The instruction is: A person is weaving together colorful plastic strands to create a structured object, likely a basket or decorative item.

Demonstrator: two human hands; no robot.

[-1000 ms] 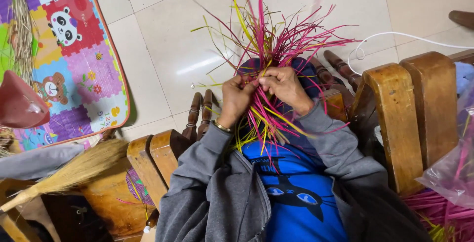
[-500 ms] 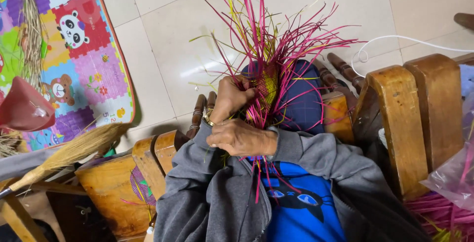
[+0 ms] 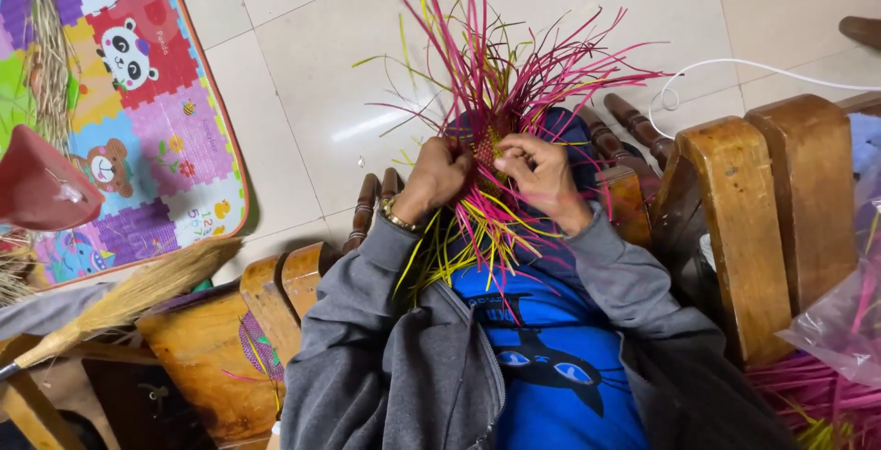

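Head view
Left hand: the left hand is curled tight on the bundle of pink and yellow straw strips, gripping its left side.
Right hand: the right hand is just beside the left one, its fingertips pinched together on strips at the small woven patch.
Where the strips are: between both hands, over the lap; long loose ends fan out past the hands and short ones hang back toward the blue shirt.
Doing it well: I think the left hand should hold firm so the weave stays tight while the right moves one strip at a time.
Around: wooden chair arm to the right of the right hand; plastic bag of more strips beyond it; broom and colourful play mat far left of the left hand.
In the way: the many loose ends cross near the fingers and could tangle.
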